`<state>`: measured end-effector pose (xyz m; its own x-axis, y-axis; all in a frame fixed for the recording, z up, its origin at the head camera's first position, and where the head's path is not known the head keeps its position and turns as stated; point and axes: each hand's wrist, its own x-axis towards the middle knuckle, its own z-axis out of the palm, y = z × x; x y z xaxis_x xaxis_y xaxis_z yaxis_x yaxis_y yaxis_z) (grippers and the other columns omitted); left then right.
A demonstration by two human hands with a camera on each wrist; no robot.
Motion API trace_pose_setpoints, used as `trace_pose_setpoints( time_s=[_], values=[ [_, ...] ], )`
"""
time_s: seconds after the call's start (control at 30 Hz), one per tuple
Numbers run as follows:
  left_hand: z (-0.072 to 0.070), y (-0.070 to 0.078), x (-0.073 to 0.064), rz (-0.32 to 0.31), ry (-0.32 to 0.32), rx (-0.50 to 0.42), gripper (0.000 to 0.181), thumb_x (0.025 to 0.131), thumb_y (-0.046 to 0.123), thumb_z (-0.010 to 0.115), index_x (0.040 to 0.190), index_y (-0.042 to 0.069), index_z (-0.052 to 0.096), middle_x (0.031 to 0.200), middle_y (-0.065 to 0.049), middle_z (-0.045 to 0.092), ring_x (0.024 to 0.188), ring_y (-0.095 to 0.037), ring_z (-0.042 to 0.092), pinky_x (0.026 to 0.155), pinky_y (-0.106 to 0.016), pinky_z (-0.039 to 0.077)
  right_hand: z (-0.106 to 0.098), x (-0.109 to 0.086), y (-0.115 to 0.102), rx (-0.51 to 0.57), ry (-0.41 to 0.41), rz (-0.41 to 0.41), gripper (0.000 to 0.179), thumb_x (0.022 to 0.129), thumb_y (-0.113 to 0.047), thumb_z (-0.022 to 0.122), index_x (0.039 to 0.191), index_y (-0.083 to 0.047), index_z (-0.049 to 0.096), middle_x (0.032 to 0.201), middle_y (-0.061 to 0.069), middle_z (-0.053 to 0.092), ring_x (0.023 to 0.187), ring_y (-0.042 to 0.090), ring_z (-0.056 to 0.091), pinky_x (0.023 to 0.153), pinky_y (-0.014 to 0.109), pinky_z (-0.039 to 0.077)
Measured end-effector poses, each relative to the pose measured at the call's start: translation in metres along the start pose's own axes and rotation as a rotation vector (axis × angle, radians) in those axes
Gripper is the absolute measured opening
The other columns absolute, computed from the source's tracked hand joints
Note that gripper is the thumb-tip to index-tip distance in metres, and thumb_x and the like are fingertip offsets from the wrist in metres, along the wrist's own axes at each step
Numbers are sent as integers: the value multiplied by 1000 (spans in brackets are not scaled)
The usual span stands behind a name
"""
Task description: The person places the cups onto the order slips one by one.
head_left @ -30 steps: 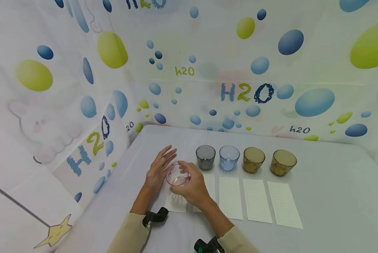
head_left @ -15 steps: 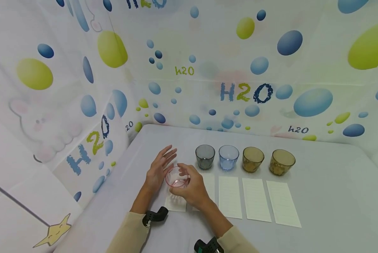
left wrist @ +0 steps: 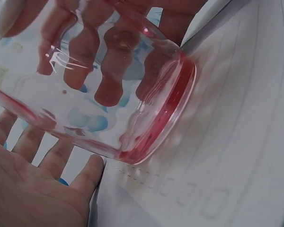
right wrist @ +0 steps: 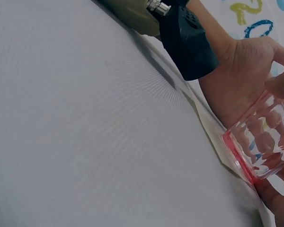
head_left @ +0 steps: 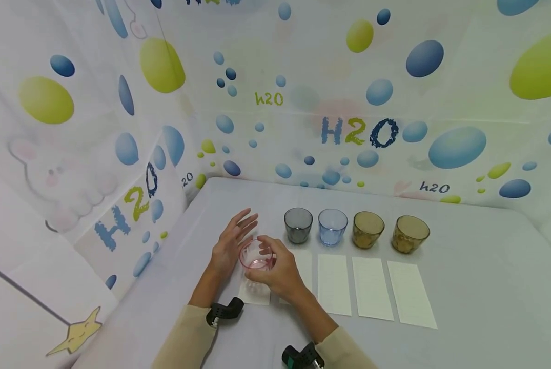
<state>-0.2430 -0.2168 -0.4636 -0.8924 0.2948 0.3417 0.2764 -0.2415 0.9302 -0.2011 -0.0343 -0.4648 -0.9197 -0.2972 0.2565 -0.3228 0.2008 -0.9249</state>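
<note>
A clear pink-tinted glass (head_left: 257, 264) with a thick reddish base is over the leftmost paper strip (head_left: 255, 296). My right hand (head_left: 281, 271) grips it from the right, thumb toward me and fingers around the far side. Close on the glass's left, my left hand (head_left: 230, 247) has its fingers extended and spread; whether it touches the glass I cannot tell. The left wrist view shows the glass (left wrist: 97, 106) near the lined paper (left wrist: 246, 109), with the left palm (left wrist: 35, 194) beside it. Whether its base touches the paper is unclear.
Behind the strips stand a grey glass (head_left: 298, 225), a blue glass (head_left: 332, 227) and two amber glasses (head_left: 368, 230). More paper strips (head_left: 333, 284) lie in a row to the right. A patterned curtain (head_left: 298, 128) closes off the table's back and left.
The head view has tilted slightly, shifting everything up a little. My right hand keeps its grip on the pink glass, and the left hand stays beside it.
</note>
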Motion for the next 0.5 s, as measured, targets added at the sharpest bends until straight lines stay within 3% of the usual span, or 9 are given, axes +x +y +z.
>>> trace_pose_setpoints(
  time_s=[0.2, 0.5],
  values=[
    [-2, 1, 4, 8, -3, 31, 61, 103, 27, 29, 159, 5, 21, 160, -29, 30, 150, -47, 21, 118, -69, 9, -3, 2, -2, 1, -27, 0, 86, 75, -26, 90, 149, -13, 49, 133, 11, 60, 120, 18, 57, 98, 40, 50],
    [0, -3, 2, 31, -2, 45, 61, 101, 23, 30, 158, 2, 24, 153, -35, 34, 148, -48, 26, 116, -71, 11, -12, -1, -2, -9, -88, 20, 98, 75, -32, 90, 157, -19, 38, 143, 12, 57, 125, 25, 58, 102, 42, 49]
  ],
)
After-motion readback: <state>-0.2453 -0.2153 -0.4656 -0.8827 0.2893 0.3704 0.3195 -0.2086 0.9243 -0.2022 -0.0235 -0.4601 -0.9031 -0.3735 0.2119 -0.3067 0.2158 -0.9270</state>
